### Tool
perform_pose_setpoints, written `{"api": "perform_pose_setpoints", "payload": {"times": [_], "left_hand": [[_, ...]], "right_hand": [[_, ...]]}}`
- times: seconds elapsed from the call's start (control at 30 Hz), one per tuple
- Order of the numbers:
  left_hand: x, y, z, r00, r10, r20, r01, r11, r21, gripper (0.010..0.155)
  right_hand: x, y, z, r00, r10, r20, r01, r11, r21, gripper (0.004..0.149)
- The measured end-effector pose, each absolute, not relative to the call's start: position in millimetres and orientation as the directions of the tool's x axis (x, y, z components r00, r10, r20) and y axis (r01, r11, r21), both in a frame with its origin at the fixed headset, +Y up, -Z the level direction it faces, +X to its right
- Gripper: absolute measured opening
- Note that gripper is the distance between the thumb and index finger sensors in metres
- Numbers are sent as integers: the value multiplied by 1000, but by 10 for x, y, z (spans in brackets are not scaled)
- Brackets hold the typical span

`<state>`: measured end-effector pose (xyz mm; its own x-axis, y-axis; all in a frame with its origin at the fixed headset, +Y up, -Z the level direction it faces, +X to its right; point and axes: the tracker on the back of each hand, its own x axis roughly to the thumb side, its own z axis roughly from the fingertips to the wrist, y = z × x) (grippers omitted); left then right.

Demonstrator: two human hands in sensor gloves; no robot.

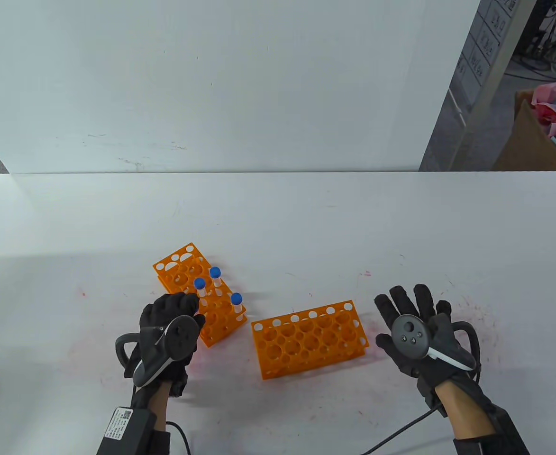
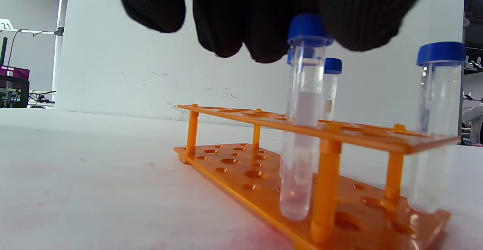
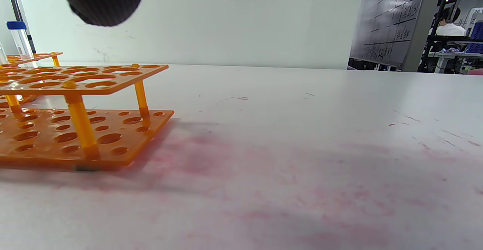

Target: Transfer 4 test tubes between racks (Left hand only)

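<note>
Tubes stand in my left rack [image 1: 201,299]. My left hand [image 1: 168,340] pinches the cap of the nearest tube [image 2: 302,121], still seated in its hole. The right rack [image 1: 310,337] sits nearby on the surface [image 1: 278,218]. My right hand [image 1: 417,335] rests flat, fingers spread.

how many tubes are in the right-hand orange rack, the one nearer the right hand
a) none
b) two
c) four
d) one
a: in the table view every hole of the right rack is empty, while the blue-capped tubes stand in the left rack by the left hand.
</note>
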<state>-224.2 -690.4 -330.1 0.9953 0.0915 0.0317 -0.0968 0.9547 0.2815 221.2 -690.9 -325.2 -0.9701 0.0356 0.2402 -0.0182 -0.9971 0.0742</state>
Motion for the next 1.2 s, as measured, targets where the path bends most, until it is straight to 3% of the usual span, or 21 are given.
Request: {"api": "perform_pose_setpoints", "payload": {"times": [0.4,0.9,1.2], "left_hand": [[-2288,-6922,-3349,964,264,-19,-251,934,253,51],[-2272,-6909,-3350,974,227,18,-221,920,323,49],[-2313,-6795,-3285,962,270,34,-262,887,380,49]], "right_hand": [[2205,-6916,-3254,-968,58,244,-36,-995,96,71],[2217,-6911,-3260,-964,103,245,-76,-990,116,71],[2239,-6859,-3256,-959,120,258,-108,-992,60,69]]}}
